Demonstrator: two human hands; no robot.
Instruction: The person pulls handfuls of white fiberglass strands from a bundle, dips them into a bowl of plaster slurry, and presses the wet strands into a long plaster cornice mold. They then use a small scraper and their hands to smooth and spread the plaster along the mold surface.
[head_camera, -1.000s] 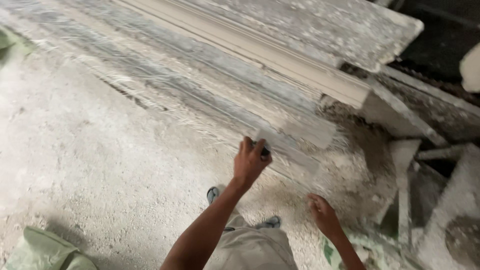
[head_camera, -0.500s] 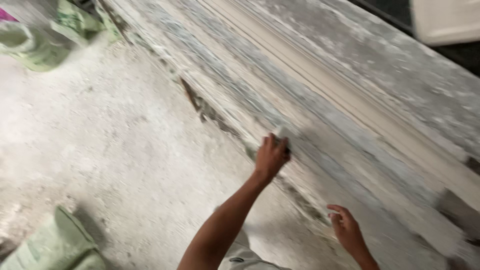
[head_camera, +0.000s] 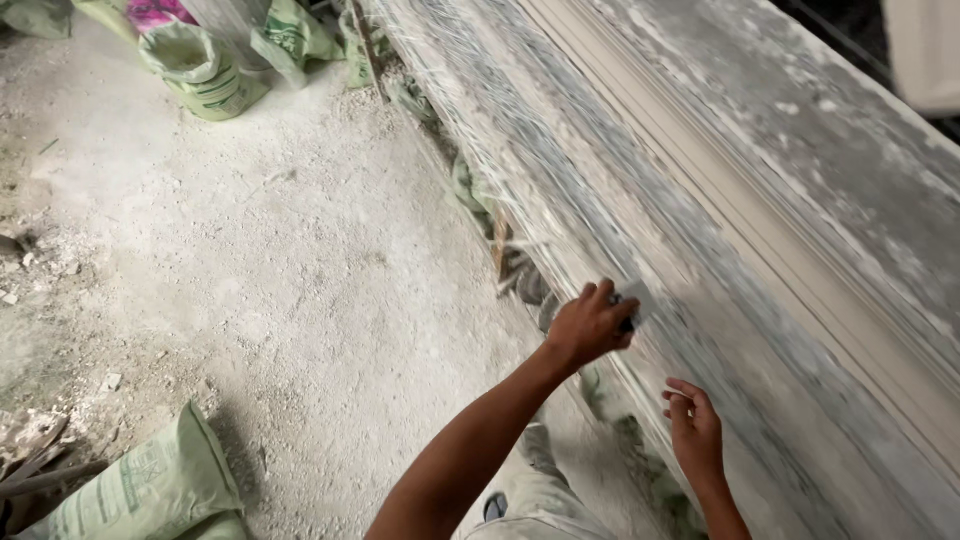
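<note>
My left hand (head_camera: 590, 325) reaches forward and is closed around a small scraper (head_camera: 632, 305) with a dark handle and a pale blade, pressed against the near edge of a long plaster-coated bench (head_camera: 700, 200). A pale moulded strip (head_camera: 760, 230) runs lengthwise along the bench top. My right hand (head_camera: 695, 430) hovers lower and closer to me, fingers loosely curled and empty, at the bench's side face. My grey trouser leg (head_camera: 540, 495) shows below.
A dusty white floor (head_camera: 270, 270) lies to the left. Green sacks stand at the far end (head_camera: 200, 75) and at the bottom left (head_camera: 150, 490). Rubble and scraps (head_camera: 510, 255) sit under the bench edge. A pale block (head_camera: 925, 50) is at the top right.
The view has swung left along the bench, bringing the far sacks into sight. My left hand has kept the scraper on the bench edge, and my right hand has stayed just below it.
</note>
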